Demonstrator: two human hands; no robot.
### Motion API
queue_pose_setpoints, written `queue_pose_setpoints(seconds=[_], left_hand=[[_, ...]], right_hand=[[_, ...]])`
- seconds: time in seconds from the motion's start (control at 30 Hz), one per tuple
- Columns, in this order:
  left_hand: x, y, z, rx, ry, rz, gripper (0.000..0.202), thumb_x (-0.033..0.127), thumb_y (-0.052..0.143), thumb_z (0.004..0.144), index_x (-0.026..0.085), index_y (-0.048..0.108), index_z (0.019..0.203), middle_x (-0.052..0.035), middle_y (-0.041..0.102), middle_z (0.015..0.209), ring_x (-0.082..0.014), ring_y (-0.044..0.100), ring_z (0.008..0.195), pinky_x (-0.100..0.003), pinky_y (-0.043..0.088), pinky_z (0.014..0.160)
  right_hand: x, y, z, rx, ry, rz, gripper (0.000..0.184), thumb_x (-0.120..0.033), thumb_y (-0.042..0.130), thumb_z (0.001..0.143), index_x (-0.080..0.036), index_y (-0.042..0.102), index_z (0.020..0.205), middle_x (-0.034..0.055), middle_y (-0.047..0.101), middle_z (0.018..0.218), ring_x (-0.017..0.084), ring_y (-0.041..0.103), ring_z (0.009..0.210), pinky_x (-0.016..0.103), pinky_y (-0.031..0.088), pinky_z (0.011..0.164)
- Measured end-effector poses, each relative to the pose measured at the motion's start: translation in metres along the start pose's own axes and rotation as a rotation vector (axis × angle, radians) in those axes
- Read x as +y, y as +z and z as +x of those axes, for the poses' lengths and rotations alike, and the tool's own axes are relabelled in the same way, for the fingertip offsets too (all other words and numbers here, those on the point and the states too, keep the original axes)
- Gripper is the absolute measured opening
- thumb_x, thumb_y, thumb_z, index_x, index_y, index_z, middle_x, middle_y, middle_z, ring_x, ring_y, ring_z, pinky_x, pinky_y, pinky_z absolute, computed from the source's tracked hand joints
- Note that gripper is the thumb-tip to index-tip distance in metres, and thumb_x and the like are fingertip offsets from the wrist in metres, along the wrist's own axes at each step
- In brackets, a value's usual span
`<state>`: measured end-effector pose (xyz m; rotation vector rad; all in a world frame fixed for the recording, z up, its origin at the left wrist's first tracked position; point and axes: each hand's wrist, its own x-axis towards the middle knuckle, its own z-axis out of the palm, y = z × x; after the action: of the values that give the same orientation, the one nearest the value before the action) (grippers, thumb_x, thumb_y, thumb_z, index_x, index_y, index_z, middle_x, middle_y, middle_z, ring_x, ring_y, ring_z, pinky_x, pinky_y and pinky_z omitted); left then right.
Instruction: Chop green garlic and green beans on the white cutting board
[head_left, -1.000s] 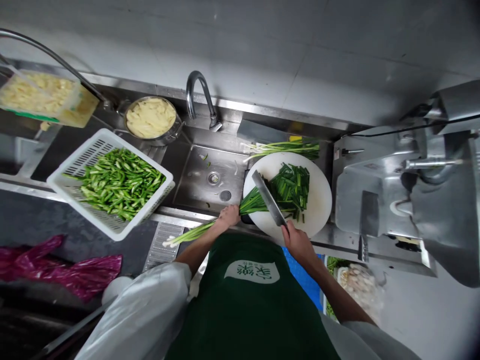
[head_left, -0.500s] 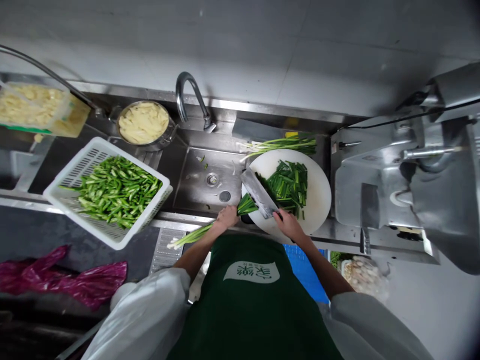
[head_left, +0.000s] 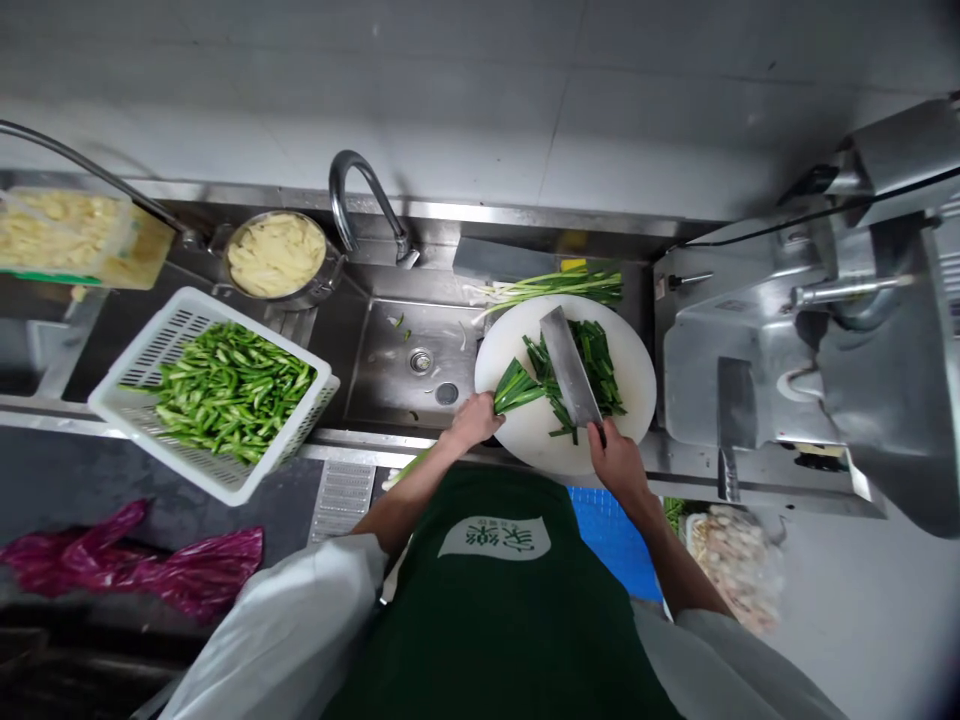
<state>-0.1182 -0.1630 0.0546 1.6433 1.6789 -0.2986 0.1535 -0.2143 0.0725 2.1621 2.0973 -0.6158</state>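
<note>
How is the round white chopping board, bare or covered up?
Partly covered: chopped green leaves lie on the round white chopping board, whose right side shows bare.

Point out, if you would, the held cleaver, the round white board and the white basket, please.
Held cleaver (head_left: 571, 370), head view: middle of the blade.
Round white board (head_left: 637, 372), head view: bare right side.
White basket (head_left: 286, 432), head view: lower right rim.

Cleaver (head_left: 571, 368): smooth metal, dull sheen. Chopping board (head_left: 637, 390): smooth, matt plastic. Sink (head_left: 390, 370), board's nine o'clock: satin metal. Faucet (head_left: 384, 208), sink's eleven o'clock: glossy metal. Basket (head_left: 124, 403), sink's nine o'clock: slotted plastic. Bag (head_left: 142, 562), sink's eight o'clock: crinkled glossy plastic. Apron (head_left: 480, 625): matt cloth.
</note>
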Motion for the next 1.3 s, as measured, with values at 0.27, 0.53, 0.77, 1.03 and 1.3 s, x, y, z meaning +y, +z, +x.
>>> queue_pose_setpoints(seconds=[0.27, 0.53, 0.77, 1.03, 1.3], left_hand=[[-0.009, 0.025, 0.018, -0.076, -0.159, 0.06, 0.042, 0.03, 0.065, 0.089, 0.012, 0.063, 0.127, -0.0214, 0.068, 0.127, -0.0316, 0.066, 0.122, -0.037, 0.053, 0.101], [-0.018, 0.035, 0.021, -0.075, -0.169, 0.027, 0.041, 0.028, 0.066, 0.088, 0.012, 0.063, 0.126, -0.0221, 0.068, 0.126, -0.0314, 0.067, 0.121, -0.037, 0.053, 0.101], [-0.02, 0.039, 0.023, -0.077, -0.162, 0.008, 0.041, 0.028, 0.067, 0.088, 0.013, 0.062, 0.126, -0.0208, 0.069, 0.125, -0.0289, 0.067, 0.12, -0.034, 0.053, 0.1], [-0.025, 0.006, 0.012, -0.025, -0.136, 0.064, 0.033, 0.031, 0.062, 0.09, 0.012, 0.067, 0.116, -0.0197, 0.072, 0.118, -0.0302, 0.069, 0.116, -0.032, 0.054, 0.093], [0.075, -0.002, 0.058, 0.057, 0.075, 0.009, 0.04, 0.036, 0.065, 0.09, 0.013, 0.064, 0.122, -0.0161, 0.069, 0.119, -0.029, 0.067, 0.114, -0.033, 0.052, 0.095]], right_hand=[[-0.016, -0.009, -0.031, -0.147, -0.118, -0.046, 0.029, -0.035, 0.036, 0.107, -0.017, 0.058, 0.106, 0.0091, 0.073, 0.077, 0.024, 0.069, 0.07, 0.029, 0.03, 0.06], [-0.044, 0.016, -0.045, -0.369, -0.228, -0.158, 0.031, -0.036, 0.03, 0.11, -0.018, 0.055, 0.11, 0.01, 0.076, 0.088, 0.025, 0.073, 0.077, 0.03, 0.035, 0.063], [-0.085, 0.033, -0.008, -0.411, -0.174, -0.167, 0.035, -0.035, 0.029, 0.109, -0.014, 0.056, 0.12, 0.0145, 0.076, 0.095, 0.025, 0.073, 0.086, 0.031, 0.042, 0.072], [-0.015, 0.04, 0.027, -0.244, -0.102, 0.038, 0.032, -0.039, 0.04, 0.108, -0.017, 0.063, 0.104, 0.0094, 0.075, 0.095, 0.022, 0.069, 0.091, 0.027, 0.037, 0.075], [0.03, 0.035, 0.016, -0.148, 0.086, 0.0, 0.033, -0.038, 0.038, 0.108, -0.014, 0.061, 0.108, 0.0109, 0.073, 0.089, 0.023, 0.066, 0.08, 0.03, 0.03, 0.068]])
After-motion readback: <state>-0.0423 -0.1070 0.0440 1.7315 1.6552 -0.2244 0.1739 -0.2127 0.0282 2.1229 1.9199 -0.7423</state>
